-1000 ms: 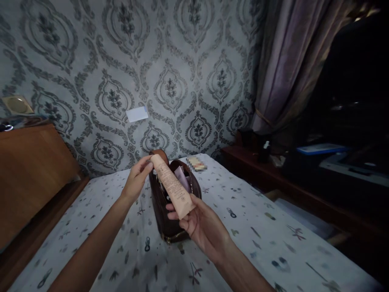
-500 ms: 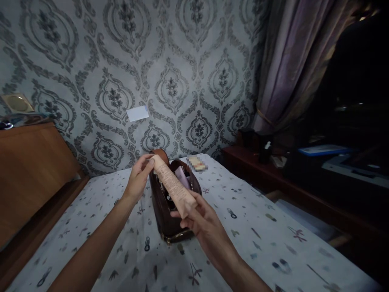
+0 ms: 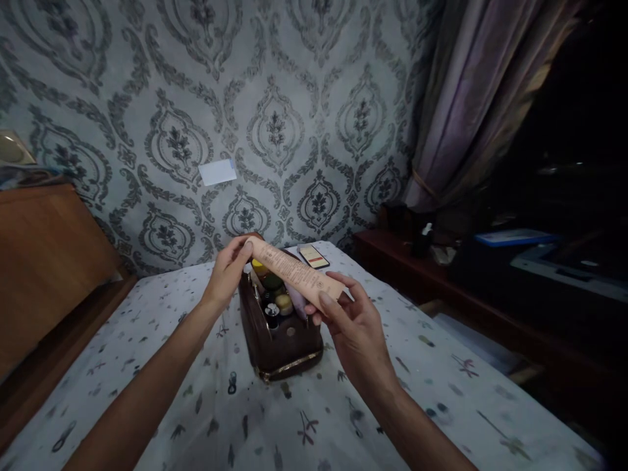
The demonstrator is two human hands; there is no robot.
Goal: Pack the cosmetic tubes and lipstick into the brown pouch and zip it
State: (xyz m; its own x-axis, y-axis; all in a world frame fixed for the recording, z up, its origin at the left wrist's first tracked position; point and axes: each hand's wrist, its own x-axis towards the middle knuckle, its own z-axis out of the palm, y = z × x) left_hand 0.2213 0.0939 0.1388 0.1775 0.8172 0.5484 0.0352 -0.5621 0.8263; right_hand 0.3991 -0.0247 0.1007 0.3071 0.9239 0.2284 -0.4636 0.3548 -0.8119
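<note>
Holding a pink tube (image 3: pixel 294 272) up by both ends, above an open brown bag (image 3: pixel 284 350)

The left hand (image 3: pixel 226 273) pinches the higher end and the right hand (image 3: pixel 357 320) grips the lower, flat end, so the tube's middle sits between them with its printed side bare, maybe to keep the words in sight. The bag stands on the patterned sheet (image 3: pixel 193 422). It's dim, so I can't read the words
</note>
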